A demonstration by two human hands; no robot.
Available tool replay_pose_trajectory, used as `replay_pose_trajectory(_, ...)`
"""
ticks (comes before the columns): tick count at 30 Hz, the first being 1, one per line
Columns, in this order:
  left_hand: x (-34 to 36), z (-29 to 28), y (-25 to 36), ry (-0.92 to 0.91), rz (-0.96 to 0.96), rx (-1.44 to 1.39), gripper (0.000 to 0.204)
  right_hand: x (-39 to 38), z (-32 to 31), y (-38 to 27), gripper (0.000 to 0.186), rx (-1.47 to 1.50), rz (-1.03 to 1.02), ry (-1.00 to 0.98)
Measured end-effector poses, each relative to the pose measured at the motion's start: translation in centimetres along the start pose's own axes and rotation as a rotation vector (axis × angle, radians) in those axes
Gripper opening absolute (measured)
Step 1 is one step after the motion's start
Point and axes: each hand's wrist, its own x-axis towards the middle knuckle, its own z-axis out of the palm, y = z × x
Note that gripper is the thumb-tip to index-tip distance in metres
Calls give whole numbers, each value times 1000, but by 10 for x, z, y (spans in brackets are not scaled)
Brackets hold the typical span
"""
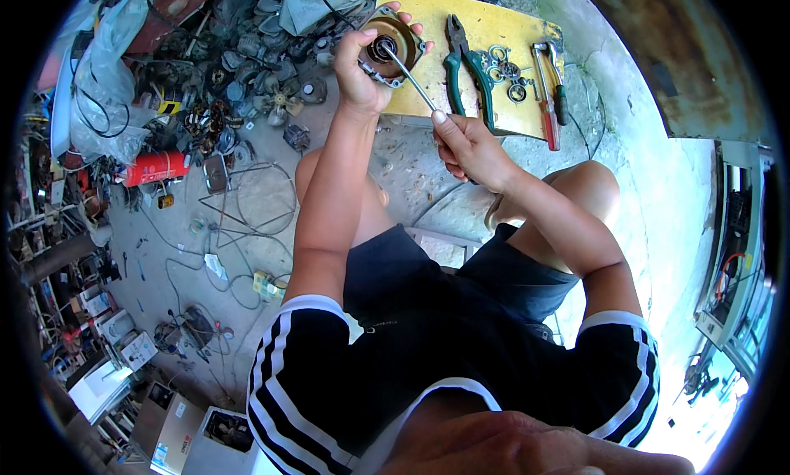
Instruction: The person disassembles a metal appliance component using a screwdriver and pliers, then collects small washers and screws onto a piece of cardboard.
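Observation:
My left hand (pixel 360 82) grips a round metal motor end cover (pixel 402 37), fingers behind its far rim and thumb near the middle. The cover is tilted so its brownish hollow side shows, above the left edge of a yellow work board (pixel 436 8). In my right hand (pixel 477 150) is a thin metal rod tool (pixel 416 85), like a screwdriver; the fist hides its handle. Its tip reaches into the dark round seat in the cover's centre. Right of the cover lie green-handled pliers (pixel 467 70) and several metal rings and bearings (pixel 504 70).
At the board's right edge lie a red-handled tool (pixel 550 121) and a dark-handled ratchet (pixel 561 103). Piled metal parts (pixel 267 60) and a plastic bag (pixel 107 105) fill the far left. A red cylinder (pixel 156 168) and loose cables (pixel 239 220) are on the floor. A rusty panel (pixel 691 72) stands far right.

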Motion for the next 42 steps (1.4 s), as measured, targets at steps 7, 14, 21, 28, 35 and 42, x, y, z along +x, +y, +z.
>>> replay_pose_trajectory(7, -2, 6, 2, -51, 47, -2, 49, 12, -11, 18, 53, -314, -190, 135)
replay_pose_trajectory(14, -5, 9, 1, 26, 113, 120, 48, 6, -6, -2, 50, -748, -207, 350)
replay_pose_trajectory(21, -3, 2, 1, 6, 70, 71, 49, 11, 1, 7, 55, -454, -116, 147)
replay_pose_trajectory(28, -4, 0, -1, -73, 17, 4, 55, 3, 4, 5, 50, -145, -7, 2)
replay_pose_trajectory(35, -6, -6, 2, -205, -102, -48, 60, -1, 0, 11, 47, 23, 42, -74)
replay_pose_trajectory(42, -12, -11, 4, -285, -174, -169, 69, -14, -11, 5, 45, 358, 260, -343)
